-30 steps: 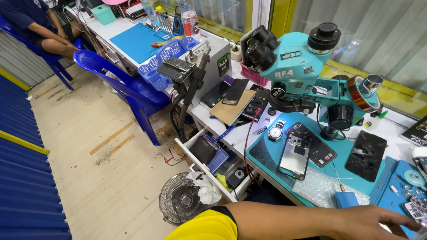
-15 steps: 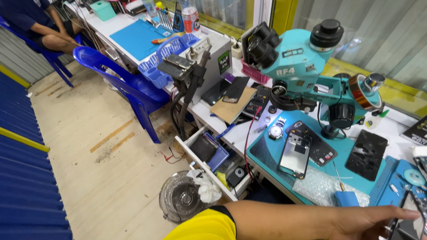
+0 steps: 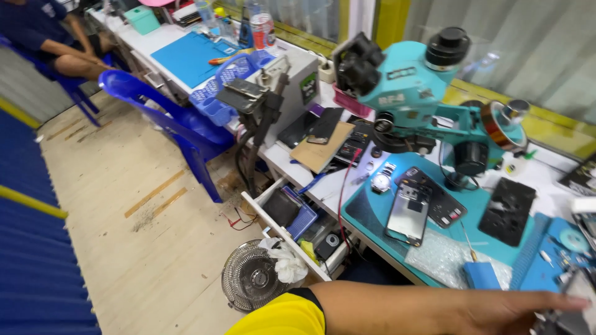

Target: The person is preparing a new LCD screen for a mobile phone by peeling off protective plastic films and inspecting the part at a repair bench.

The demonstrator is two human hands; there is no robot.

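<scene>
My left hand (image 3: 518, 308) lies at the bottom right, at the end of my bare forearm with its yellow sleeve (image 3: 282, 317). The fingers stretch out to the right over a grey object (image 3: 568, 322) at the frame corner; the hand's lower part is cut off. Just above it are a small blue box (image 3: 481, 276) and a sheet of bubble wrap (image 3: 437, 257). On the teal mat (image 3: 363, 214) beyond lies an opened phone (image 3: 406, 214). My right hand is out of view.
A teal microscope (image 3: 403, 80) stands over the mat, with a wristwatch (image 3: 380, 182) and a dark phone back (image 3: 509, 211) nearby. Under the bench are an open drawer (image 3: 292, 217) and a small floor fan (image 3: 251, 276). A blue plastic chair (image 3: 167, 118) stands left; a person (image 3: 43, 31) sits far left.
The view has shifted closer and slightly left. My left hand slid a little further right, toward the frame corner, with its fingers more stretched out.
</scene>
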